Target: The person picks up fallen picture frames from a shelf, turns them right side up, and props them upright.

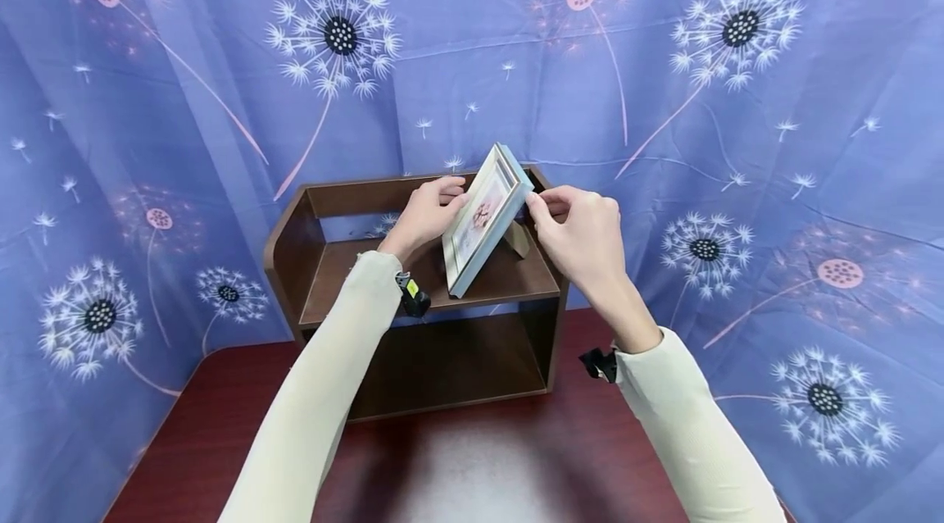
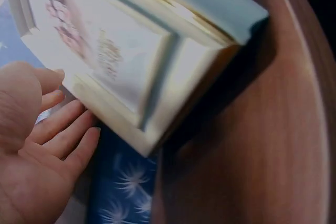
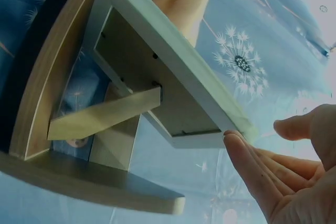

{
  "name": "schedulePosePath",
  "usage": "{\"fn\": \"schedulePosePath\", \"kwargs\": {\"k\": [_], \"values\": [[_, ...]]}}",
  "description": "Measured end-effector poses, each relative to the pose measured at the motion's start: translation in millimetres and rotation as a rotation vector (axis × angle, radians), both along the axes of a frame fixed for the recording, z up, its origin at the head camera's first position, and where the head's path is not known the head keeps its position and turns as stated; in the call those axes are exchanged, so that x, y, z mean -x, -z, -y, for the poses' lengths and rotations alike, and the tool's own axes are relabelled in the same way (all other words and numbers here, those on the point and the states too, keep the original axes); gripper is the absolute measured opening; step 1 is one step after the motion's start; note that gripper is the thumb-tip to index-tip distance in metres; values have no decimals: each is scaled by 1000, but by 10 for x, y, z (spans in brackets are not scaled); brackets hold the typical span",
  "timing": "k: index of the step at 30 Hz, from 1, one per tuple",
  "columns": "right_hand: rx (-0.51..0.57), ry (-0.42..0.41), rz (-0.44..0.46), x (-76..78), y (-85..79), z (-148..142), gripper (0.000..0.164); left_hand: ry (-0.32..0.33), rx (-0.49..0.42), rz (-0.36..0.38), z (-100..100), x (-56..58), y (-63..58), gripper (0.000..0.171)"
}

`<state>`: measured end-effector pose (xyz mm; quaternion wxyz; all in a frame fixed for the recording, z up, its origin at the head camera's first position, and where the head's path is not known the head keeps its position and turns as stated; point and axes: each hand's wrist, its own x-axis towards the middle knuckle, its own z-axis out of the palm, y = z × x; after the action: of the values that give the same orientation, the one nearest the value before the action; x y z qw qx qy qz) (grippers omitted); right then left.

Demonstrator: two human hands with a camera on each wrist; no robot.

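A picture frame [image 1: 483, 216] with a pale border and a floral print stands tilted on the upper board of a brown wooden shelf [image 1: 428, 359]. In the right wrist view, its back panel [image 3: 152, 72] shows with the easel leg [image 3: 105, 114] swung out. My left hand [image 1: 428, 216] is at the frame's left edge; in the left wrist view its fingers lie loosely extended beside the border. At the opposite upper corner is my right hand [image 1: 583, 236]. One of its fingertips touches the frame's edge, while the thumb stands apart from it.
The small shelf has raised side walls and a lower compartment, and stands on a dark red table [image 1: 472, 466]. Behind and around it hangs a blue curtain [image 1: 472, 56] with dandelion prints. Black wrist devices sit at both cuffs.
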<state>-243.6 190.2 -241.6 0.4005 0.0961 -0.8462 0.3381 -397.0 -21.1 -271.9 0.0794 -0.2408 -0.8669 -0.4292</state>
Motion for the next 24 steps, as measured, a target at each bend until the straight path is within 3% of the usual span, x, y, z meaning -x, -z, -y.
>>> {"fn": "schedulePosePath", "kwargs": {"k": [5,9,17,24], "values": [[-12,46,9,35,9,147,36,-34,-11,42,23,64,176,43],[-34,68,14,67,20,224,35,-67,-23,60,34,73,226,40],[-38,106,42,168,-5,163,31,-97,-51,56,94,73,229,33],[-63,122,135,348,-140,-4,33,-130,-57,69,247,23,197,29]]}}
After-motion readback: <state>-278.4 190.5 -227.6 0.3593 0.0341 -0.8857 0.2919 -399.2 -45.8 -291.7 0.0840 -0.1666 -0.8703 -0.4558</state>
